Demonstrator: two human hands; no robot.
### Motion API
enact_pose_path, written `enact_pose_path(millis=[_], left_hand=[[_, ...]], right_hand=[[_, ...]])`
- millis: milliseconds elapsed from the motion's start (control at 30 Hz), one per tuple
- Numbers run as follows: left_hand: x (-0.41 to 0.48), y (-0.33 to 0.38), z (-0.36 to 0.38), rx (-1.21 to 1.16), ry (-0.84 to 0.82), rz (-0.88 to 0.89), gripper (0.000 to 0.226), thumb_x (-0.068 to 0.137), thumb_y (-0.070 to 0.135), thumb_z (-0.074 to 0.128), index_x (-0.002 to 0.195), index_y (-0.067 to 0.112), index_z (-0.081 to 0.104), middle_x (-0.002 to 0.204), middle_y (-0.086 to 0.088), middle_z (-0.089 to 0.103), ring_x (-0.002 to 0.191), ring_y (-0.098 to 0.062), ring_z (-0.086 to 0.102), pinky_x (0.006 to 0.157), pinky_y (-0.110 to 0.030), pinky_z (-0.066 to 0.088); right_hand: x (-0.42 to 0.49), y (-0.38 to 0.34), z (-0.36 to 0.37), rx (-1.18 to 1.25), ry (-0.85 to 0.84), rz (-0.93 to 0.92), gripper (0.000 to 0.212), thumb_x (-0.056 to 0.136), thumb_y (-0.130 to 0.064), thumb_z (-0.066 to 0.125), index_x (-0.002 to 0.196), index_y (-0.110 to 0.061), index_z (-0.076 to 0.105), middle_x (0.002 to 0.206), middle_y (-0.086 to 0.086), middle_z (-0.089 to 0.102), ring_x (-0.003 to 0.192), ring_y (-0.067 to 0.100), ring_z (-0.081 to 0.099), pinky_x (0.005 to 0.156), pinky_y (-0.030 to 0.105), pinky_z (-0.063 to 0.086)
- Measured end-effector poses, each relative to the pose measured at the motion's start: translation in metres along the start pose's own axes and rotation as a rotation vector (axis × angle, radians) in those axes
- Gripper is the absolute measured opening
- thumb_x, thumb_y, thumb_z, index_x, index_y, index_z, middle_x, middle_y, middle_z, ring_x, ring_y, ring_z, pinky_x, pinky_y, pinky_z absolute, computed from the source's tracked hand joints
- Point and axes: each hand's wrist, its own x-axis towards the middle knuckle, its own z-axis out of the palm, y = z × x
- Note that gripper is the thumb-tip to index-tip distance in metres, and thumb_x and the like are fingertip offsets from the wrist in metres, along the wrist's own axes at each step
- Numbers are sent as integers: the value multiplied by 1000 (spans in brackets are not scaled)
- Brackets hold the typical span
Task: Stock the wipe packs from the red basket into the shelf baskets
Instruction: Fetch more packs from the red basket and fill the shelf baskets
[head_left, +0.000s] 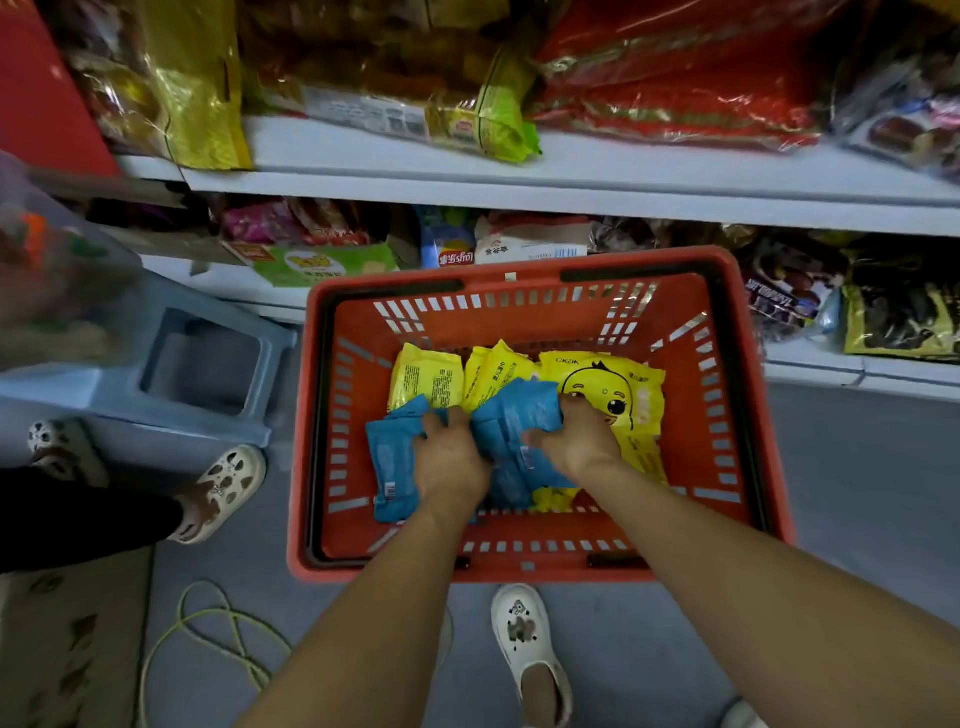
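Red basket on floor; left hand and right hand both clamped on soft, light blue wipe packs; likely slippery, grab mid-body.

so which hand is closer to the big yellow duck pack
Right. The right hand has its fingertips touching the yellow duck pack; the left hand grips blue packs further left.

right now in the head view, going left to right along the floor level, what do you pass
cream clog → blue stool → blue wipe pack → left hand → right hand → yellow duck wipe pack → right wall of the red basket
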Motion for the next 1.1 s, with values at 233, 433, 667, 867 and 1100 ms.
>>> enact_pose_path(millis=[233, 433, 667, 867, 1100], left_hand=[[-45, 7, -42, -1024, 102, -345, 60, 89, -4, 50, 143, 20, 44, 93, -3, 58, 73, -22, 51, 68, -36, 48], [-142, 90, -59, -1478, -111, -228, 63, 96, -9, 39, 142, 33, 42, 131, -8, 47, 97, -31, 64, 51, -33, 58], [-252, 216, -60, -1564, -247, -62, 22, 96, 9, 49, 111, 11, 66, 111, -13, 68, 103, -34, 67, 83, -53, 56], [-332, 313, -36, -1469, -230, 179, 55, 81, -8, 68, 130, 15, 55, 120, -11, 67, 96, -24, 69, 84, -39, 58], [-375, 403, -46, -1284, -303, 427, 58, 78, -10, 72, 119, 29, 63, 122, -8, 66, 102, -28, 69, 86, -43, 58]], right_hand=[[-61, 22, -54, 335, 105, -148, 20, 80, -24, 71, 94, -10, 68, 90, 6, 72, 83, 22, 68, 76, 45, 56], [-150, 49, -133, 210, 282, -542, 43, 80, 3, 65, 114, -22, 69, 112, -9, 64, 105, 5, 52, 94, 7, 35], [-217, 125, -230, -132, 428, -780, 71, 62, 19, 56, 127, -9, 58, 135, 1, 51, 132, 22, 35, 114, 18, 20], [-279, 188, -325, -203, 498, -825, 82, 61, 24, 44, 139, -5, 45, 147, 3, 40, 139, 13, 26, 115, 15, 12], [-332, 224, -446, 507, 470, -391, 45, 99, -26, 47, 143, -20, 38, 124, -8, 56, 116, 5, 50, 97, 21, 40]])
